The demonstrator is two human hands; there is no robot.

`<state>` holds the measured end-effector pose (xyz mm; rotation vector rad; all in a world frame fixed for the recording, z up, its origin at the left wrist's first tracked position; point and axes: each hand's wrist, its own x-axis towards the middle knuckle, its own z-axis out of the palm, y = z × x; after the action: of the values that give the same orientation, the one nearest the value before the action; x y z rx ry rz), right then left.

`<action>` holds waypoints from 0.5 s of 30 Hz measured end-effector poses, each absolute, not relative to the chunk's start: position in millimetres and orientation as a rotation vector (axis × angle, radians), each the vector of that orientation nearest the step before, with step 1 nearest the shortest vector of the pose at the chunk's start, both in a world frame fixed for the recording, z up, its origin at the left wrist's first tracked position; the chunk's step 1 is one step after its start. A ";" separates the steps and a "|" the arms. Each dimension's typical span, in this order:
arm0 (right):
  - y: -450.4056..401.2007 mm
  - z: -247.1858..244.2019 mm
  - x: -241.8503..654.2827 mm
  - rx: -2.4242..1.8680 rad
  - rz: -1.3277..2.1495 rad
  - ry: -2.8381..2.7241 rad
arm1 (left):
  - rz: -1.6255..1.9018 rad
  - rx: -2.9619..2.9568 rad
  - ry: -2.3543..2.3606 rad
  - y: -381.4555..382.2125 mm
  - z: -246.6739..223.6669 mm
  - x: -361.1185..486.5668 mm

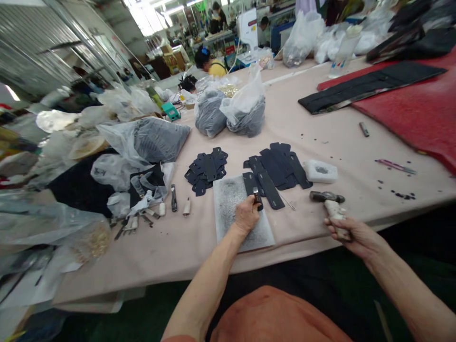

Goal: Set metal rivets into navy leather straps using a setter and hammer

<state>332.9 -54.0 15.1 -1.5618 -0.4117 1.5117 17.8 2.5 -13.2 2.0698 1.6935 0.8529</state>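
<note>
My left hand (246, 214) rests on a speckled grey stone slab (228, 209), gripping a small steel punch (255, 194) upright on a strip of black leather (249, 183). My right hand (351, 232) is closed around the wrapped pale handle of a steel-headed hammer (327, 196), which is raised off the table beside the slab. Two heaps of notched black leather strips lie just beyond the slab: one (205, 170) to the left, another (280, 166) to the right. The punch's tip is hidden by my fingers.
A white foam block (320, 171) sits near the hammer. Hand tools (174, 198) lie left of the slab, beside plastic bags of dark pieces (210, 114). Black leather lies on a red mat (399, 107) at the far right. A co-worker (210, 64) sits beyond the table.
</note>
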 end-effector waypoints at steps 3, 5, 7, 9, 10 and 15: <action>-55.0 40.5 312.3 -1.638 1.504 -0.323 | 0.853 2.052 1.681 2.3 -10.2 18.5; -52.5 70.9 297.4 -1.653 1.422 -0.496 | 0.843 2.049 1.685 2.3 -9.6 18.6; -47.5 113.4 281.5 -1.610 1.267 -0.834 | 0.832 2.050 1.692 2.4 -10.2 18.5; -41.3 159.9 265.2 -1.573 0.955 -1.232 | 0.836 2.053 1.699 2.4 -11.4 18.2; -38.2 179.8 257.1 -1.570 0.743 -1.406 | 0.844 2.057 1.700 2.5 -12.1 18.0; -26.6 198.6 225.4 -1.228 0.301 -1.941 | 0.861 2.077 1.701 2.6 -14.0 17.2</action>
<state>225.4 -26.6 198.6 -1.2281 -1.9406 0.3010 17.2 2.6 -14.0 2.0772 1.7011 0.8608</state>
